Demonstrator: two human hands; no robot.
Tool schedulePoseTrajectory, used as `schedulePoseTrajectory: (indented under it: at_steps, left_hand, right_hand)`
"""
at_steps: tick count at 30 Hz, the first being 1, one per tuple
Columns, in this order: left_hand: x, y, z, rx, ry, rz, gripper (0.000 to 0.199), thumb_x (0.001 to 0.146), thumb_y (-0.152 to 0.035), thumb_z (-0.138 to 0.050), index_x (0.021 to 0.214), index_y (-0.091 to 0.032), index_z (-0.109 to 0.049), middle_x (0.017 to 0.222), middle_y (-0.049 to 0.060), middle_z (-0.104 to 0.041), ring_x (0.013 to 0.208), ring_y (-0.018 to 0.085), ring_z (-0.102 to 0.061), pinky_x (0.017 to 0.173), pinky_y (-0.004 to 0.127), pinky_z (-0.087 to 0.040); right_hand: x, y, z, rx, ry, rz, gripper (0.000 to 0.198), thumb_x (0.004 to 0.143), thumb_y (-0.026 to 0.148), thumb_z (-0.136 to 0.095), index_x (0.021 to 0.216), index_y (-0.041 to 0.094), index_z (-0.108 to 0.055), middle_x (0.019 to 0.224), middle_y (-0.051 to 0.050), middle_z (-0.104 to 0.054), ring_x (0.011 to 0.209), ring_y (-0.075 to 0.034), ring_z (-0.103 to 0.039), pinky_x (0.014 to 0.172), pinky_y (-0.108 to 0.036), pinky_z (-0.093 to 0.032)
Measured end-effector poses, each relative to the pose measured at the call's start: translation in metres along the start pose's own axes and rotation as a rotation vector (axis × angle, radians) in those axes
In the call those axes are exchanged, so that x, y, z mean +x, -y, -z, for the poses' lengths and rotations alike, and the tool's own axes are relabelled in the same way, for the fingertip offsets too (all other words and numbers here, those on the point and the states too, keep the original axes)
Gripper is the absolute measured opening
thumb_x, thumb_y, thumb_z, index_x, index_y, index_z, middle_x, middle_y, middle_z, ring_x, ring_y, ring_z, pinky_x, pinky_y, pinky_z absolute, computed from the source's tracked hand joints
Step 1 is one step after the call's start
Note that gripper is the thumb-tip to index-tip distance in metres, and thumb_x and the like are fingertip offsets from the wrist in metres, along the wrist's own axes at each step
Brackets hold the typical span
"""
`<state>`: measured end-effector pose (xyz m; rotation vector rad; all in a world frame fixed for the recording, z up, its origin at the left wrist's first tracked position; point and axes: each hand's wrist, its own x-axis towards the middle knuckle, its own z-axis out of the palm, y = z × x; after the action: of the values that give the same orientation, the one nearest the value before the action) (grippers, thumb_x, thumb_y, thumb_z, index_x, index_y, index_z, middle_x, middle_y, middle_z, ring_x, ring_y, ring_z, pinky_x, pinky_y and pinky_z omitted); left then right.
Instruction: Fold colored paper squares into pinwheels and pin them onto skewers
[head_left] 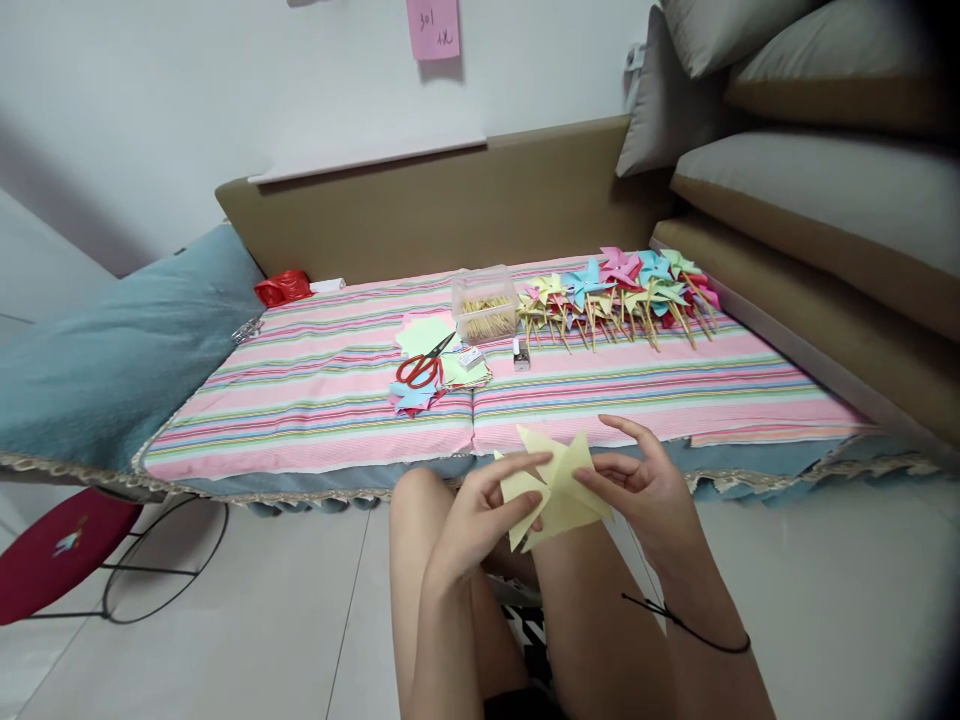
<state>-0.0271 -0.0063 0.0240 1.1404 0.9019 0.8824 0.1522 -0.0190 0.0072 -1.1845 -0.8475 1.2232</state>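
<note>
A pale yellow paper (pixel 559 505), slit from its corners into pointed flaps, is held above my lap. My left hand (pixel 491 505) pinches its left side between thumb and fingers. On the right, my right hand (pixel 637 485) has its thumb on a flap that leans in toward the centre, with the index finger raised off the paper. Beyond my knees on the striped cloth, red-handled scissors (pixel 421 372) rest on coloured paper sheets (pixel 424 332). Cut blue and pink papers (pixel 415 393) lie just below the scissors.
A clear plastic box (pixel 486 300) of thin wooden sticks stands mid-bed, with a small dark-and-white box (pixel 521 354) before it. Finished paper pinwheels (pixel 619 285) on sticks are piled to the right. Cushions (pixel 817 190) stack at far right. A red stool (pixel 67 550) stands at left.
</note>
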Motion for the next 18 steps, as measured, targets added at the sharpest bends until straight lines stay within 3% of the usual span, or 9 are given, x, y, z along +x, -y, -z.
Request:
schedulePoseTrajectory:
  at_steps: [2, 5, 7, 11, 18]
  left_hand:
    - [0.0011, 0.0009, 0.0014, 0.093, 0.003, -0.004, 0.028, 0.077, -0.025, -0.065, 0.104, -0.029, -0.073, 0.11, 0.004, -0.068, 0.077, 0.018, -0.063, 0.063, 0.026, -0.048]
    - [0.0025, 0.0021, 0.002, 0.178, -0.033, -0.04, 0.033, 0.077, -0.025, -0.065, 0.11, -0.032, -0.07, 0.114, 0.003, -0.068, 0.104, 0.024, -0.059, 0.082, 0.031, -0.048]
    - [0.0035, 0.0029, 0.0016, 0.197, -0.047, -0.076, 0.034, 0.078, -0.025, -0.065, 0.111, -0.031, -0.069, 0.117, 0.003, -0.067, 0.111, 0.025, -0.056, 0.091, 0.033, -0.045]
    - [0.0067, 0.0041, -0.0011, 0.16, -0.107, -0.141, 0.032, 0.076, -0.023, -0.067, 0.108, -0.027, -0.071, 0.116, 0.005, -0.067, 0.116, 0.026, -0.054, 0.098, 0.034, -0.039]
    - [0.0101, 0.0054, -0.0055, 0.079, -0.228, -0.202, 0.031, 0.071, -0.019, -0.071, 0.102, -0.026, -0.073, 0.111, 0.005, -0.069, 0.11, 0.024, -0.057, 0.091, 0.032, -0.044]
  right_hand:
    - [-0.0004, 0.0002, 0.0007, -0.015, 0.007, 0.012, 0.075, 0.06, 0.04, -0.083, 0.124, 0.026, -0.046, 0.074, -0.001, -0.073, 0.068, -0.02, -0.068, 0.066, -0.033, -0.055]
    - [-0.001, 0.0019, 0.0011, -0.03, 0.007, 0.024, 0.074, 0.061, 0.041, -0.082, 0.124, 0.027, -0.046, 0.075, -0.001, -0.073, 0.069, -0.02, -0.068, 0.066, -0.032, -0.055]
    - [-0.0008, 0.0032, 0.0009, -0.026, 0.003, 0.021, 0.075, 0.061, 0.041, -0.082, 0.125, 0.027, -0.046, 0.076, -0.001, -0.073, 0.071, -0.021, -0.069, 0.066, -0.032, -0.055]
    - [0.0012, 0.0024, -0.0002, 0.015, -0.01, -0.013, 0.075, 0.062, 0.037, -0.083, 0.126, 0.026, -0.044, 0.076, -0.002, -0.073, 0.073, -0.021, -0.069, 0.067, -0.032, -0.055]
    - [0.0029, -0.0045, -0.0032, 0.083, 0.009, -0.036, 0.076, 0.062, 0.032, -0.083, 0.127, 0.026, -0.044, 0.079, -0.003, -0.073, 0.075, -0.023, -0.07, 0.067, -0.033, -0.055]
